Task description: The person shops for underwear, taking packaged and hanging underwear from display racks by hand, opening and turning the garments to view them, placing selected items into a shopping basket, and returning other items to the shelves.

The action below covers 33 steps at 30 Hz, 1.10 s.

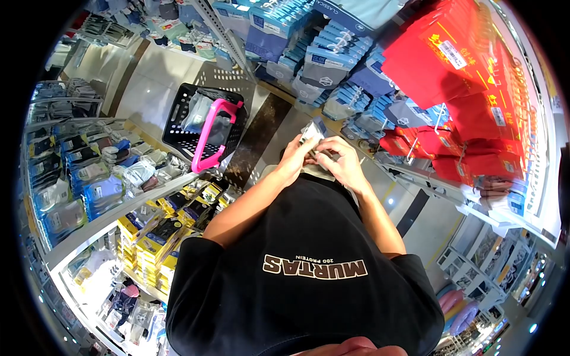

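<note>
In front of my chest, my left hand [292,158] and my right hand [341,161] come together around a small white and grey-blue packet [313,130]. The fingers of both hands are bent and closed on it. Its upper end sticks out beyond the fingers, while the lower part is hidden by them. What is inside the packet is too small to make out. A black shopping basket [178,121] with a pink handle [205,145] stands on the floor, ahead and to the left of my hands. Packaged goods [202,111] lie in it.
Racks of blue-and-grey packs [323,59] hang ahead, with red packs [439,53] at the right. A shelf on the left holds bagged items [89,172] and yellow packs [157,237]. A white shelf edge [119,213] runs close to my left arm.
</note>
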### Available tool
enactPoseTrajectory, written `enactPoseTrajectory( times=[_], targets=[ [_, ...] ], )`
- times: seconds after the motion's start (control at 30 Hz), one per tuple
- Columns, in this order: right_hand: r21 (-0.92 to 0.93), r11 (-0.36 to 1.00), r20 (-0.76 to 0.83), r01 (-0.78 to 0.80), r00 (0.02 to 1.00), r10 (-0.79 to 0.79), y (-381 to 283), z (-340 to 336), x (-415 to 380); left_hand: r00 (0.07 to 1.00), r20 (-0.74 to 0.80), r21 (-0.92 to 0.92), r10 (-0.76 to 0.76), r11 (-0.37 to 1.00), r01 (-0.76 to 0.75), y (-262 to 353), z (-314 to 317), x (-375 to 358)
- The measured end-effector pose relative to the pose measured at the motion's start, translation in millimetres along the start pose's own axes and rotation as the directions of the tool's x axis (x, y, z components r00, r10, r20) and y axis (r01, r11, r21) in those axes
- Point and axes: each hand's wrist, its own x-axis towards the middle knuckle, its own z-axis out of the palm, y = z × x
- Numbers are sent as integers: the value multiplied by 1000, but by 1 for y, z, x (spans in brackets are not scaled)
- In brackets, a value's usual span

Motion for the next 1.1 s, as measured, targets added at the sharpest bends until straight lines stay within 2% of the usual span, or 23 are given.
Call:
enactPoseTrajectory(
  times=[0.03, 0.1, 0.13, 0.17, 0.2, 0.27, 0.37, 0.43, 0.47, 0.53, 0.57, 0.6, 0.67, 0.7, 0.73, 0.87, 0.93, 1.0, 1.1],
  targets=[
    [118, 991, 9, -68, 998, 68, 2, 0, -1, 999, -7, 113, 33, 993, -32, 1, 1, -1],
    [345, 917, 51, -200, 980, 194, 14, 3, -5, 996, -57, 155, 69, 986, -59, -5, -4, 4],
    [407, 869, 12, -280, 953, 302, 25, 4, -7, 993, -81, 176, 88, 982, -73, -5, -3, 4],
    [473, 831, -70, -294, 927, 368, 36, 5, -8, 993, -63, 74, 104, 992, -99, -6, -1, 4],
    [538, 788, -147, -298, 888, 436, 42, 5, -6, 991, -27, 53, 133, 990, -131, -4, 2, 2],
    [646, 662, -165, -379, 778, 607, 55, 3, -5, 980, 48, 8, 194, 981, -194, -1, 9, 0],
    [830, 337, 102, -445, 714, 693, 77, 3, -12, 982, 96, -17, 163, 987, -162, 4, 19, -9],
    [894, 59, 301, -444, 693, 655, 61, 1, -11, 965, 232, 62, 119, 989, -136, 4, 15, -6],
    [901, 117, 256, -418, 729, 635, 59, -2, -10, 951, 296, 103, 92, 986, -128, 4, 14, -5],
    [908, 227, 161, -352, 793, 588, 51, -7, -7, 959, 272, 136, 74, 984, -114, 5, 17, -9],
    [914, 332, -18, -235, 792, 611, 46, -11, -4, 966, 248, 168, 75, 978, -119, 3, 17, -9],
    [937, 317, -84, -149, 783, 617, 53, -17, -2, 972, 224, 203, 77, 971, -123, 2, 16, -8],
    [890, 455, -294, 24, 792, 535, 72, -36, 5, 993, 114, 333, 36, 940, -73, -2, 9, -3],
    [866, 496, -357, 62, 772, 526, 76, -48, 8, 998, 59, 392, 21, 919, -43, -3, 6, -2],
    [837, 538, -419, 99, 749, 513, 73, -60, 13, 999, 35, 373, 30, 927, -41, 0, 6, -4],
    [661, 727, -562, 184, 764, 318, 72, -97, 24, 993, 116, 326, -9, 945, -30, 5, 4, -4],
    [613, 763, -604, 207, 745, 283, 62, -103, 37, 990, 140, 324, -16, 946, -30, 3, 2, -2],
    [615, 760, -580, 212, 774, 254, 61, -108, 44, 988, 152, 318, -16, 947, -34, 0, 3, -2],
    [561, 820, -554, 114, 788, 270, 64, -105, 52, 989, 144, 317, -19, 948, -28, -1, 4, -3]
  ],
)
